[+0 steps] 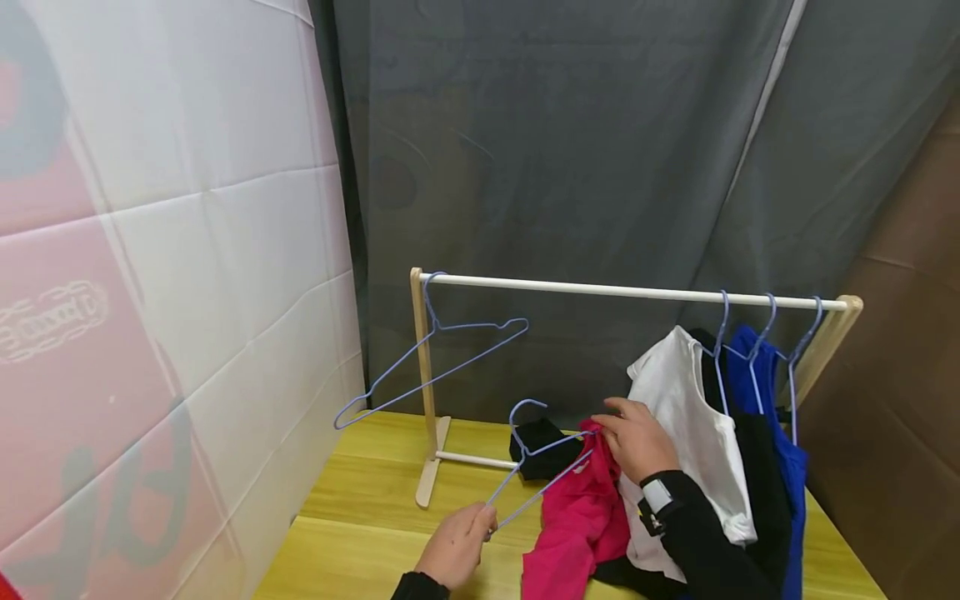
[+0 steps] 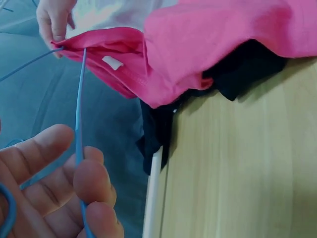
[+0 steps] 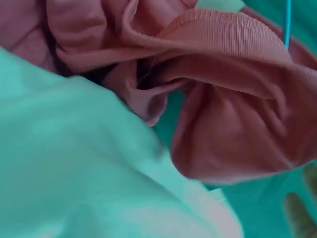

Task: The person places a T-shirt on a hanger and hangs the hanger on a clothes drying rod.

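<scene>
My left hand (image 1: 454,546) grips one end of a blue wire clothes hanger (image 1: 517,479), its fingers curled round the wire in the left wrist view. The hanger's hook points up, and its far end goes into the opening of a pink shirt (image 1: 577,521). At the shirt's upper edge my right hand (image 1: 637,437) pinches the cloth. A small white label (image 2: 113,63) shows inside the opening in the left wrist view. In the right wrist view the shirt's ribbed neckband (image 3: 223,34) is visible, with only blurred fingertips (image 3: 297,215) at the right edge.
A clothes rack with a white rail (image 1: 570,287) stands behind. At its left end hangs a bare blue hanger (image 1: 431,367). White (image 1: 675,417), black (image 1: 761,475) and blue garments (image 1: 791,483) hang at the right. Black cloth (image 1: 547,450) lies by the lower bar on the wooden table (image 1: 360,500).
</scene>
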Demonstrator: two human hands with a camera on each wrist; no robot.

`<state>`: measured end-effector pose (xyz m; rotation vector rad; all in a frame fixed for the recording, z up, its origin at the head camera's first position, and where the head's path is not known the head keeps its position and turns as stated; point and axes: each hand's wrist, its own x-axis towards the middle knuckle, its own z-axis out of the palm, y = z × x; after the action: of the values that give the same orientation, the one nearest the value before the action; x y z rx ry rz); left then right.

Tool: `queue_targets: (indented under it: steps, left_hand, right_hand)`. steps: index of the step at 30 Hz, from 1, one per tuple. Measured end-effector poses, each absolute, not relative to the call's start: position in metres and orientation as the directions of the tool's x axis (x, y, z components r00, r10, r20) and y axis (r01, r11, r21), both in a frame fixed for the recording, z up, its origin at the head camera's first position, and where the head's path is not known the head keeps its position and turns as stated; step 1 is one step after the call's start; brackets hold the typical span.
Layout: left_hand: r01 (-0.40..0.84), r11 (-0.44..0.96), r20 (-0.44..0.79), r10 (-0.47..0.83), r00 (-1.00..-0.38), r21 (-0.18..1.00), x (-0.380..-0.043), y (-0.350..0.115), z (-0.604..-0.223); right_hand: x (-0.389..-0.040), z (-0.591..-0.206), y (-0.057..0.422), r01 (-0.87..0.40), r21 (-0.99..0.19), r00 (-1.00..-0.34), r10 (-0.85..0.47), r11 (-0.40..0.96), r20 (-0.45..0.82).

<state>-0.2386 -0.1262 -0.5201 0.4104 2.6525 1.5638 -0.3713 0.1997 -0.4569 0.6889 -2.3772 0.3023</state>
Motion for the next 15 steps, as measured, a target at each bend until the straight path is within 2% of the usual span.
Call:
queue_targets:
  steps: [3, 9, 15]
  left_hand:
    - [0.228, 0.463, 0.134, 0.228, -0.964, 0.856, -0.24, -0.127, -0.516]
    - [0.245, 0.503, 0.154, 0.215, -0.964, 0.829, -0.243, -0.127, -0.51]
    - [0.251, 0.481, 0.151, 0.237, -0.96, 0.84, -0.245, -0.12, -0.509]
  right_hand:
    - [-0.371, -0.454, 0.197, -0.599, -0.014, -0.622, -0.454, 0.8, 0.638]
    - [-0.362, -0.446, 0.188, -0.592, -0.032, -0.635, -0.442, 0.805, 0.633]
    - [-0.349, -0.432, 0.166, -0.689, -0.016, -0.567, -0.525, 0.725, 0.635]
